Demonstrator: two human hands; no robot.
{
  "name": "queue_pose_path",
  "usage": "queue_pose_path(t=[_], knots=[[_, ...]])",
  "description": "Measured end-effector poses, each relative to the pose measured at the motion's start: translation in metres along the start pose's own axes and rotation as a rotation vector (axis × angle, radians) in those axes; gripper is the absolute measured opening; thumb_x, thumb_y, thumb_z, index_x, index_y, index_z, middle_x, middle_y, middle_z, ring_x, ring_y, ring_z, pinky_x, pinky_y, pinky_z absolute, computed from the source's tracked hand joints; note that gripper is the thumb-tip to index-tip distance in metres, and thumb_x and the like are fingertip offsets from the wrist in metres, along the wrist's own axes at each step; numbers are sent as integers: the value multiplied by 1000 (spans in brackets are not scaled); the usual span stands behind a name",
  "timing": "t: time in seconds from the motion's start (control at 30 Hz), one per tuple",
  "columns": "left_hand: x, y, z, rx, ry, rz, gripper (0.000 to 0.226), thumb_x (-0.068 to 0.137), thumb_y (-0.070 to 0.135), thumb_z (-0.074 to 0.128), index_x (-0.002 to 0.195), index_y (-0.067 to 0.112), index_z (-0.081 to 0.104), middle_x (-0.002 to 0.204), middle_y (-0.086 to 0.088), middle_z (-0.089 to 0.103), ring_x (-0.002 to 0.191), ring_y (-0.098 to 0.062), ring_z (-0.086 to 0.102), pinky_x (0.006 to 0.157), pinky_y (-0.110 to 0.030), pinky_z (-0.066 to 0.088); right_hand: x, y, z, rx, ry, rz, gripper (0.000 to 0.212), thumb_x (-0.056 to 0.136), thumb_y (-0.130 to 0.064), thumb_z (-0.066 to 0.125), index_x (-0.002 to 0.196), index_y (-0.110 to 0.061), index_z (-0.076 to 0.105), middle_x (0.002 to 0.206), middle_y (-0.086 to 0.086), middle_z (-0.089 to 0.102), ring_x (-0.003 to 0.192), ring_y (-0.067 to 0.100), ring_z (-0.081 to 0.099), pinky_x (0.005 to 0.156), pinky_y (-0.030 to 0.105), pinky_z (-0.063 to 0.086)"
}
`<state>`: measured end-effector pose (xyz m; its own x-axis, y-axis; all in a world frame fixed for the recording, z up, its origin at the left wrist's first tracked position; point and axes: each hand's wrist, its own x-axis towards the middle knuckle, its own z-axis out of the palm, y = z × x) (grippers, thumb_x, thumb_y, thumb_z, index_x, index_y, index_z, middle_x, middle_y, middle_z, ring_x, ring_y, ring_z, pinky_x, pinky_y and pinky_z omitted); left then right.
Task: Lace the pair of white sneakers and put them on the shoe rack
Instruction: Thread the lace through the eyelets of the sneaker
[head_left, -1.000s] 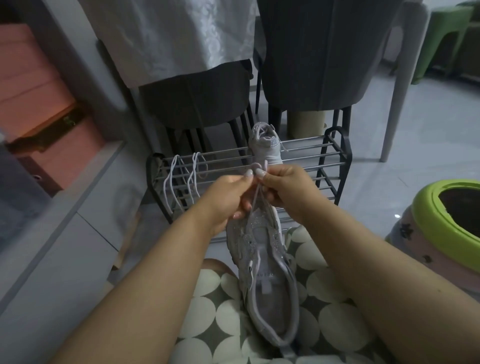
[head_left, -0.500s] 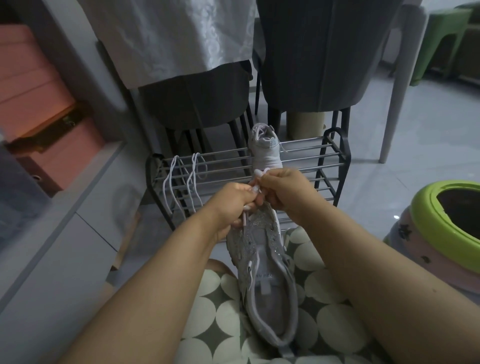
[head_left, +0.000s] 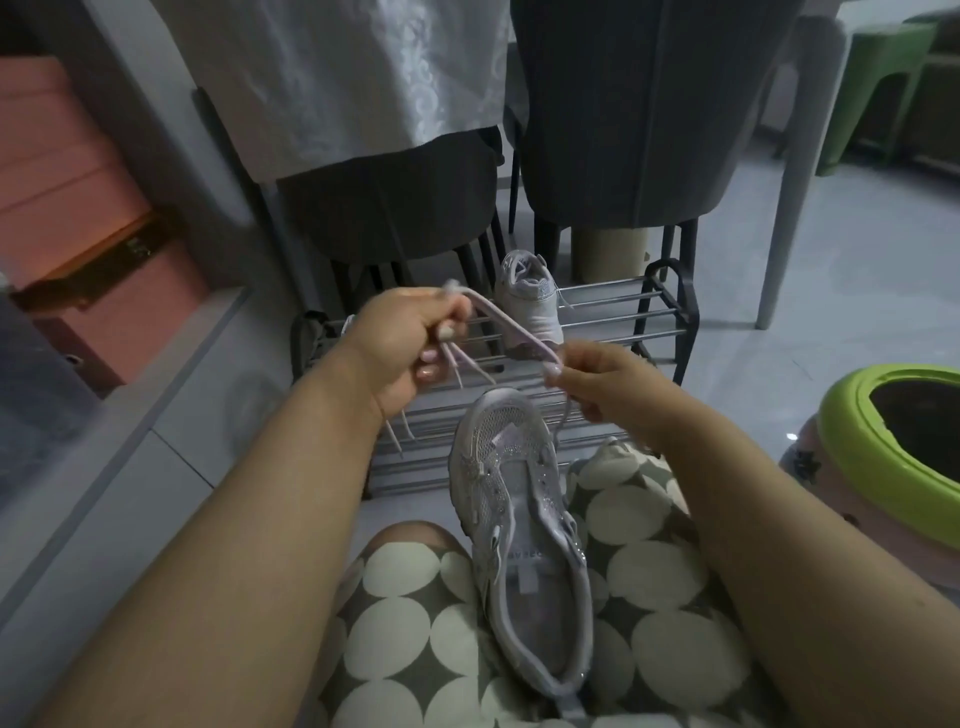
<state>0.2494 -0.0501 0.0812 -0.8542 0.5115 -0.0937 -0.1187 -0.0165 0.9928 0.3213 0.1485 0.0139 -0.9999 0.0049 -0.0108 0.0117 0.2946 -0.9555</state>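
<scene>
One sneaker is already seen standing near the back edge of the rack; the other sneaker lies unlaced on the lap, its lacing judged barely begun. A lace is stretched between the left hand, curled around it, and the right hand, pinching its other end

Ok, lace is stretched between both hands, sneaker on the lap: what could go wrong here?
1. The sneaker lies unheld on the lap; pulling the lace could tip it off.
2. Loose lace ends below the left hand might tangle.
3. The right hand only pinches the lace and may slip.
</scene>
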Motion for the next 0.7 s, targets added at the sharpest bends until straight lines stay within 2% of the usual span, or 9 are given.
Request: queue_pose_path(t=[0.07,0.13,0.23,0.3,0.4,0.47,0.53,0.63,0.7], knots=[[1,-2,-13,-181,183,47,32,103,21,39,77,12,55,52,6,44,37,-2,32,33,-14,26,-1,10,-15,-164,116,69,20,94,-25,56,78,-13,59,58,0,42,52,15,35,50,28,31],[-1,-5,-20,-228,310,83,31,102,21,41,79,11,59,57,4,53,42,-3,44,38,-14,37,-3,15,-27,-322,151,94,21,94,-25,55,76,-14,59,62,2,46,52,16,38,49,26,33],[-1,-14,-14,-164,285,103,30,102,19,42,84,8,63,69,-1,69,58,-7,63,55,-18,54,-7,2,-28,-781,-22,1,22,94,-29,55,74,-21,56,85,2,54,65,16,52,57,23,44],[2,-22,-2,-104,192,115,29,102,18,42,89,3,63,84,-9,71,72,-14,68,66,-22,57,-10,-18,-18,-857,-204,-41,23,94,-31,53,72,-25,55,83,1,60,66,11,58,60,21,48],[2,-31,19,44,89,75,24,101,15,44,94,3,64,95,-14,68,84,-19,67,75,-27,59,-14,-49,-6,-625,-290,-106,16,93,-27,55,78,-23,60,68,-2,64,54,3,59,56,13,49],[-1,-40,29,38,12,9,23,100,14,45,97,3,65,90,-13,70,87,-25,67,83,-37,56,-10,-60,-5,-311,-181,-119,12,91,-18,57,89,-9,63,72,3,67,59,8,63,61,20,55],[-4,-48,35,-27,-82,-41,28,101,21,42,101,3,64,96,-19,69,98,-34,64,92,-44,50,-3,-64,-5,-51,-53,-96,18,90,-13,58,96,4,61,77,13,67,63,16,65,65,28,60],[-7,-58,37,-120,-181,-80,53,95,41,38,117,-3,59,105,-21,68,98,-28,65,84,-34,53,6,-63,-2,121,-28,-36,21,91,-10,57,99,9,58,75,14,64,61,15,64,65,25,59],[-10,-62,39,-70,-201,-64,48,96,38,39,116,-3,58,96,-12,69,90,-21,65,75,-25,54,10,-59,-2,228,-50,-11,18,92,-10,54,96,8,58,73,14,61,60,16,62,61,22,57]])
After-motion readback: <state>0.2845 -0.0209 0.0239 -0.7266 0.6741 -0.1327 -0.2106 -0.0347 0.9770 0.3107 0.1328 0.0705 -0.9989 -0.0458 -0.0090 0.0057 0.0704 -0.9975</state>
